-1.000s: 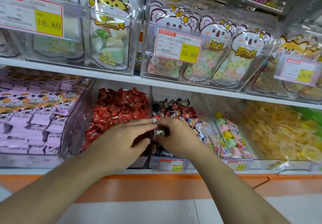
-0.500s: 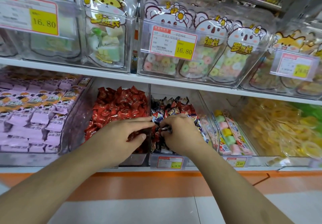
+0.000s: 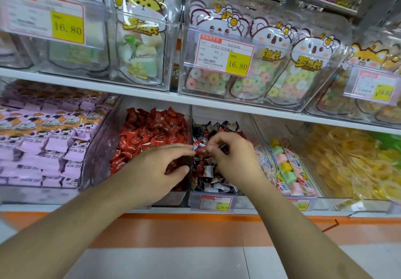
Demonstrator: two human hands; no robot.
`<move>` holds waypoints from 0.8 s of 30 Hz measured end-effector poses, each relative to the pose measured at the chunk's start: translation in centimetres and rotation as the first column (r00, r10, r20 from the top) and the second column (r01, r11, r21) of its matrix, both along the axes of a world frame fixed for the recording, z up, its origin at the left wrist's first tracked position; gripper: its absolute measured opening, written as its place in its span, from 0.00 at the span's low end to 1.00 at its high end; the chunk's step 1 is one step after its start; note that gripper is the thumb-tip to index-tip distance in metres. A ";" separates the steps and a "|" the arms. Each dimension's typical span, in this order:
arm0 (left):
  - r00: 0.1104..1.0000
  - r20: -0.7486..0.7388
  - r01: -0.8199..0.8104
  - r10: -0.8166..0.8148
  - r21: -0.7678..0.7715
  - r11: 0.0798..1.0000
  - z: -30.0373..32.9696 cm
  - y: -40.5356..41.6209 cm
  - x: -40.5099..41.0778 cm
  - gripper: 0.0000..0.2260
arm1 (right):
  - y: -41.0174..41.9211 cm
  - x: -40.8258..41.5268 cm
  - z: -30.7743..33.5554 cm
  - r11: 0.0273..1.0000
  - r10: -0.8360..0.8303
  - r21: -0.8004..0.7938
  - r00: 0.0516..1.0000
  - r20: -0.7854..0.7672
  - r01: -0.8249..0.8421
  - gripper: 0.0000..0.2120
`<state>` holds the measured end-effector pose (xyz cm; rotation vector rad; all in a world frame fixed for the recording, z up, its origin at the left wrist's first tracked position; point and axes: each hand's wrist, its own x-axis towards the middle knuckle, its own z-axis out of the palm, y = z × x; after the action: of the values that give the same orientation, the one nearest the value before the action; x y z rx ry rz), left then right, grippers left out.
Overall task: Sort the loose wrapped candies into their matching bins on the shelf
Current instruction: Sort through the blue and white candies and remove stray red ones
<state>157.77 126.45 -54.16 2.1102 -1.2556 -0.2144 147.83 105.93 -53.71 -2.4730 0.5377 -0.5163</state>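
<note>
Both hands reach into the lower shelf's clear bins. My right hand (image 3: 233, 158) hovers over the bin of mixed dark and red wrapped candies (image 3: 213, 179), its fingers curled and pinching a small red wrapped candy (image 3: 200, 148) at the bin's left side. My left hand (image 3: 161, 166) lies over the front of the bin of red wrapped candies (image 3: 152, 129), fingers stretched toward that same small candy, fingertips touching it. A clear divider wall (image 3: 191, 127) separates the two bins.
Left of the red bin stands a bin of purple packets (image 3: 43, 133). To the right are pastel marshmallow sticks (image 3: 286, 166) and yellow ring sweets (image 3: 347, 161). Clear boxes of bagged sweets (image 3: 249, 62) with price tags fill the upper shelf. An orange band (image 3: 195, 229) runs below the shelf edge.
My right hand has lifted from low in the mixed bin to its upper left, now pinching a red candy instead of a dark one. My left hand has barely shifted.
</note>
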 end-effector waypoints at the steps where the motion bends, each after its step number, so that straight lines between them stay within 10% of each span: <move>1: 0.999 -0.012 -0.031 0.031 -0.017 0.999 0.1 -0.1 -0.1 0.19 | 0.1 -0.3 0.9 0.997 -0.006 0.076 1.000 0.027 0.004 0.06; 12: 0.962 -0.003 -0.270 0.272 -0.136 0.953 1.1 1.1 0.1 0.08 | 2.8 -0.4 2.7 0.923 0.132 0.340 0.978 0.161 -0.180 0.08; 17: 0.960 0.081 -0.272 0.268 0.031 0.962 0.2 1.4 0.8 0.27 | 1.6 -0.7 0.1 0.976 0.121 0.195 0.989 -0.089 -0.102 0.07; 24: 0.996 0.091 0.004 -0.009 0.060 0.998 0.0 -0.3 -1.1 0.24 | 0.6 0.1 -2.0 0.982 0.089 -0.133 0.951 -0.298 -0.133 0.08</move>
<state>156.65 126.17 -54.16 2.1891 -1.3239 -0.1620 147.98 106.51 -55.74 -2.7264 0.4826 -0.1515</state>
